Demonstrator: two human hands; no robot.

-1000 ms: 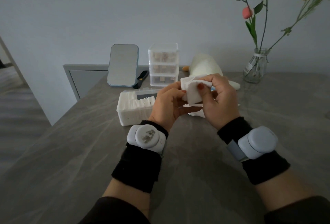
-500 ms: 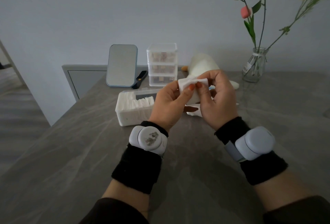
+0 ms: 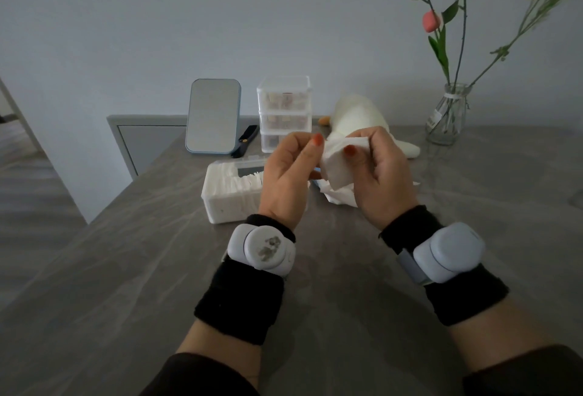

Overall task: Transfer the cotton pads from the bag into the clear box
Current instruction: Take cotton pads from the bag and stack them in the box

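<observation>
Left hand (image 3: 285, 181) and right hand (image 3: 381, 181), both raised over the counter (image 3: 126, 269), pinch one small stack of cotton pads (image 3: 337, 163) between thumbs and fingers. Right thumb lies on the stack's face, left thumb at its upper left edge. Counter: grey, stone-patterned. Clear box (image 3: 227, 197) sits just left of the left hand, partly filled with white pads standing on edge. Crumpled white bag (image 3: 339, 198) lies on the counter beneath the held stack.
</observation>
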